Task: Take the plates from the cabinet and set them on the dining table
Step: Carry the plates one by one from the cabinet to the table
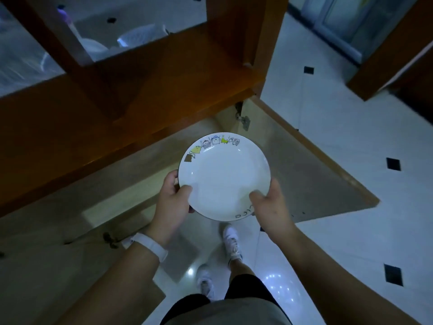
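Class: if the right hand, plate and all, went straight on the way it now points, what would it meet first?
Probably the wooden cabinet. The right hand points forward and left across the plate it grips, toward that woodwork; depth is unclear.

Notes from my remote station. Both bare forearms were raised before the torso, the left running in from 7 o'clock of the view and the right from 5 o'clock, converging toward centre. The left wrist wore a white wristband (150,246). The left hand (172,202) gripped the plate (222,177) at its 8 o'clock rim, thumb on top, fingers curled round the edge. The right hand (271,207) gripped at 4 o'clock, thumb on top, fingers mostly hidden beneath. I saw both wrists roughly straight.
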Action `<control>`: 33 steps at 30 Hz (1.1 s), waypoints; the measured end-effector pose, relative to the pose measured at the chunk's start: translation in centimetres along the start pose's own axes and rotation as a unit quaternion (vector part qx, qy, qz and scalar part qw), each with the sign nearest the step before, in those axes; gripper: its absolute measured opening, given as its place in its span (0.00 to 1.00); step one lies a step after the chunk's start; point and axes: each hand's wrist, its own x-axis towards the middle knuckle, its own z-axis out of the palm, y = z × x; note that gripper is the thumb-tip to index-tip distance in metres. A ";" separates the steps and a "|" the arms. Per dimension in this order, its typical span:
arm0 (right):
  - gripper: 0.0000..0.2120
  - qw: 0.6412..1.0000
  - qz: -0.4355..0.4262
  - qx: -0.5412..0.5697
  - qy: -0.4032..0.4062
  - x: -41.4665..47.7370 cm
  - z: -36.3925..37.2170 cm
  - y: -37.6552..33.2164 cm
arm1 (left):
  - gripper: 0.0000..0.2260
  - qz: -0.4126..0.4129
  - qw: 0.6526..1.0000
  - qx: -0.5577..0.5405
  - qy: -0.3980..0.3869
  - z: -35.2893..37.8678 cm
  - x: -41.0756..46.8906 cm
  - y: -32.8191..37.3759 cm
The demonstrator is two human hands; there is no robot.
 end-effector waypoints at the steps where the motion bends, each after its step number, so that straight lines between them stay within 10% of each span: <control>1: 0.21 1.000 -0.010 -0.002 0.012 -1.4 -0.7 -0.7 | 0.14 0.008 1.000 -0.012 -0.008 0.0 -1.3 0.7; 16: 0.20 0.977 -0.081 0.022 0.194 -16.4 -11.4 -3.6 | 0.19 0.086 0.976 -0.077 -0.185 6.3 -14.2 5.6; 33: 0.18 0.915 -0.059 0.098 0.387 -31.2 -39.1 5.6 | 0.16 0.120 0.905 -0.035 -0.407 33.1 -34.1 3.0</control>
